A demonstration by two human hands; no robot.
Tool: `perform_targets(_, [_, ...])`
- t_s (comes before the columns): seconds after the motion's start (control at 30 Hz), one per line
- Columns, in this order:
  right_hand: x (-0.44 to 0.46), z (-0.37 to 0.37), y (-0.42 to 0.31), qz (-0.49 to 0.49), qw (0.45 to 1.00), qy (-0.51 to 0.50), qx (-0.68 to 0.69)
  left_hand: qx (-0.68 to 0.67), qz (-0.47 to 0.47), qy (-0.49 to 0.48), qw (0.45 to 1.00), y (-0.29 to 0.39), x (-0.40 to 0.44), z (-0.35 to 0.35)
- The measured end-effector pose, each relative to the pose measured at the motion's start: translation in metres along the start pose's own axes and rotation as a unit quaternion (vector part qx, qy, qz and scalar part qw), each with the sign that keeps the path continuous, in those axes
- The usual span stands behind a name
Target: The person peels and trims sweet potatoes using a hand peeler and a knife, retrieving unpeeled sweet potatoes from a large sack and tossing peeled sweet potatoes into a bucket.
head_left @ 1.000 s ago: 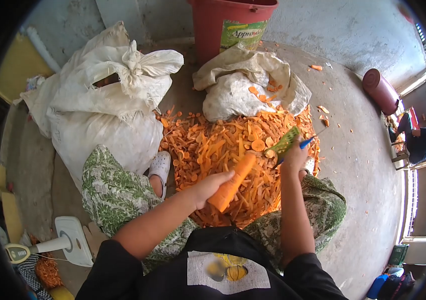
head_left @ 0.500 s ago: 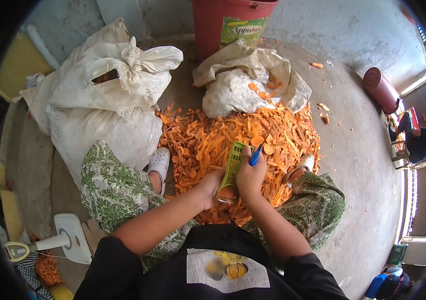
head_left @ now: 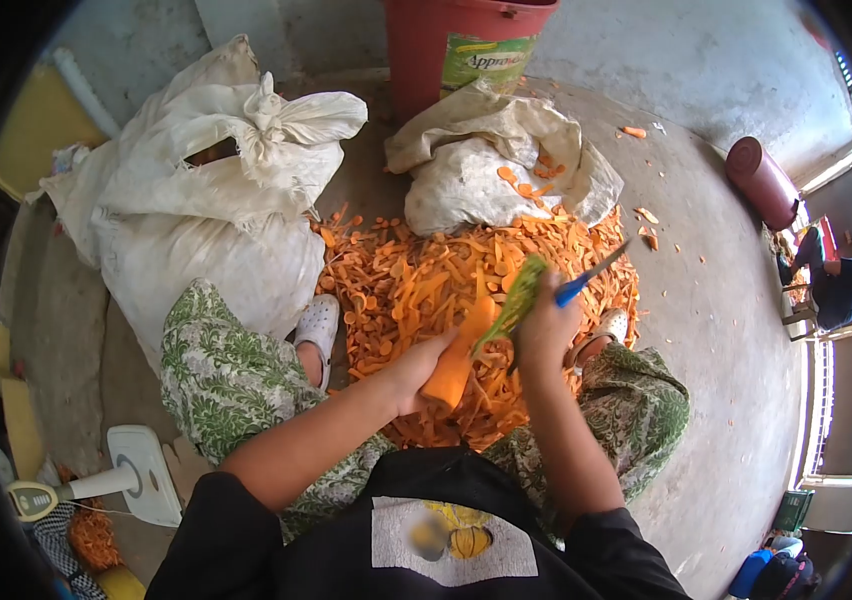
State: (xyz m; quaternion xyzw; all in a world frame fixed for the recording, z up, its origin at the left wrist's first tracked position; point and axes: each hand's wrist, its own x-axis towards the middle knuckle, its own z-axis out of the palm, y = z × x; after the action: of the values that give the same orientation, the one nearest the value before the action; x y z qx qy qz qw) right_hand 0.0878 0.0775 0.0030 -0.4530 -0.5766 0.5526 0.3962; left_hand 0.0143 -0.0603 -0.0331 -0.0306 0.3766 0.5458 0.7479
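Note:
A peeled orange carrot (head_left: pixel 458 362) slants across the middle, its lower end towards me. My left hand (head_left: pixel 414 376) is closed around it from the left side. Just to its right, my right hand (head_left: pixel 546 332) grips a green peeler (head_left: pixel 519 303), somewhat blurred, whose lower end lies beside the carrot; I cannot tell whether they touch. The same hand also holds a small knife with a blue handle (head_left: pixel 572 289), blade pointing up and right. Beneath both hands spreads a heap of carrot peelings and cut ends (head_left: pixel 396 290).
A large white sack (head_left: pixel 216 220) stands at left, and a crumpled sack (head_left: pixel 486 170) lies behind the heap. Beyond is a red bin (head_left: pixel 416 60). A scale (head_left: pixel 146 475) is at lower left. Another person (head_left: pixel 841 290) sits far right near a maroon container (head_left: pixel 761 180).
My right hand has moved right and slightly down, carrying the peeler and knife away from my left hand. The carrot, mostly hidden before, now shows along its length.

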Motion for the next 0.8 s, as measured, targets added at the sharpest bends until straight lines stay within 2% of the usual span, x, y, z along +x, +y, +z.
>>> perform_targets(0.03, [-0.021,0.007,-0.012,-0.002,0.999,-0.036,-0.036,-0.027,0.013,-0.004,1.000,0.000,0.001,0.000])
perform_targets(0.07, [-0.029,0.010,0.000,-0.065,0.994,-0.067,-0.055,-0.054,0.026,-0.009,0.998,0.000,0.003,0.000])
perform_targets(0.13, [-0.043,0.014,0.008,-0.102,0.989,-0.065,-0.088,-0.080,0.036,-0.016,0.996,-0.001,0.005,0.002])
perform_targets(0.23, [-0.034,0.016,0.019,-0.090,0.988,-0.047,-0.120,-0.071,0.047,0.038,0.996,-0.006,0.005,0.002])
perform_targets(0.3, [0.002,0.008,0.032,-0.082,0.979,0.025,-0.187,0.021,-0.011,-0.018,1.000,-0.011,0.005,-0.008])
perform_targets(0.33, [0.029,-0.001,0.044,-0.109,0.971,0.084,-0.193,0.022,-0.011,-0.018,1.000,-0.009,0.001,-0.004])
perform_targets(0.37, [0.055,-0.013,0.053,-0.136,0.960,0.143,-0.197,0.096,-0.023,-0.002,0.995,-0.004,-0.009,0.005])
perform_targets(0.4, [0.072,-0.026,0.055,-0.104,0.972,0.167,-0.127,0.169,-0.035,0.013,0.985,0.000,-0.017,0.014])
perform_targets(0.43, [0.075,-0.037,0.040,-0.063,0.975,0.174,-0.124,0.186,-0.018,-0.011,0.982,0.004,-0.023,0.022])
perform_targets(0.47, [0.081,-0.045,0.044,-0.062,0.975,0.176,-0.124,0.188,-0.020,-0.011,0.982,0.003,-0.020,0.020])
perform_targets(0.53, [0.082,-0.045,0.032,-0.033,0.960,0.208,-0.183,0.217,0.079,-0.005,0.973,0.004,-0.015,0.018])
perform_targets(0.57, [0.074,-0.044,0.028,-0.027,0.976,0.151,-0.152,0.224,0.101,-0.003,0.969,0.008,-0.016,0.016])
perform_targets(0.6, [0.064,-0.039,0.015,-0.029,0.977,0.149,-0.152,0.223,0.103,-0.003,0.969,0.012,-0.014,0.013])
perform_targets(0.67, [0.049,-0.029,0.005,-0.026,0.989,-0.048,-0.134,0.311,0.161,-0.005,0.937,0.019,-0.012,0.004])
perform_targets(0.7, [0.043,-0.027,0.007,-0.026,0.990,-0.050,-0.132,0.362,0.167,0.038,0.917,0.028,-0.018,0.008])
perform_targets(0.73, [0.037,-0.027,0.010,-0.047,0.968,-0.158,-0.189,0.362,0.167,0.040,0.916,0.032,-0.018,0.004])
perform_targets(0.77, [0.030,-0.028,0.013,-0.068,0.931,-0.264,-0.243,0.407,0.212,0.069,0.886,0.036,-0.016,-0.002])
perform_targets(0.8, [0.020,-0.029,0.007,-0.113,0.895,-0.288,-0.321,0.450,0.256,0.097,0.850,0.037,-0.015,-0.005])
